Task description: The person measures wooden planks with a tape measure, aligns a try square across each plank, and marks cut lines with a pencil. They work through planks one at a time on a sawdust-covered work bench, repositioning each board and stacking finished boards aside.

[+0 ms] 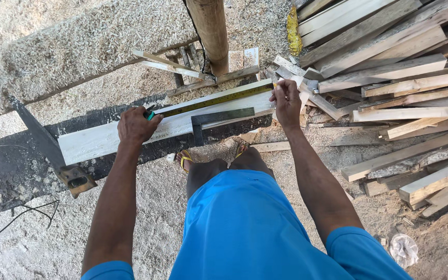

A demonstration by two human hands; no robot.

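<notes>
A pale wooden board (105, 139) lies across a dark metal workbench (11, 166). A yellow tape measure blade (211, 101) is stretched along the board's far edge. My left hand (137, 124) is closed on the green tape case at the blade's left end. My right hand (286, 98) pinches the blade's other end at the board's right end; something small and yellow shows between its fingers. A dark metal try square (219, 118) rests flat on the board between my hands.
A heap of rough planks (400, 83) fills the right side. A wooden post (211, 31) stands just behind the board. Sawdust covers the ground and a long beam (79, 46) at the back left. My sandalled feet (185, 158) stand below the bench.
</notes>
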